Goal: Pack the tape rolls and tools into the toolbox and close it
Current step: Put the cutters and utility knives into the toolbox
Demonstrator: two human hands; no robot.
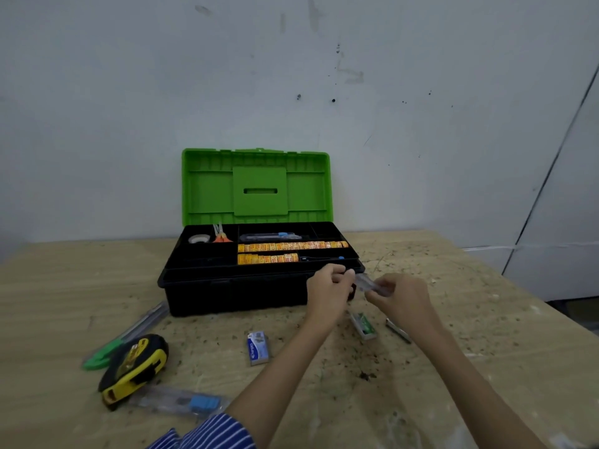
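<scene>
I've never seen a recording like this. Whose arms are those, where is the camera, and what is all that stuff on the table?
There is no machine here: a person wears a camera on the head, so this one picture looks forward and down at their own arms.

The left hand and right hand together hold a small clear item at the front right corner of the toolbox; what it is, I cannot tell. The green lid stands open. The toolbox's tray holds a tape roll, small orange-handled pliers and rows of orange-yellow rolls.

On the wooden table lie a yellow tape measure, green-handled scissors, a clear cutter with a blue slider, a blue-and-white box and a green box.
</scene>
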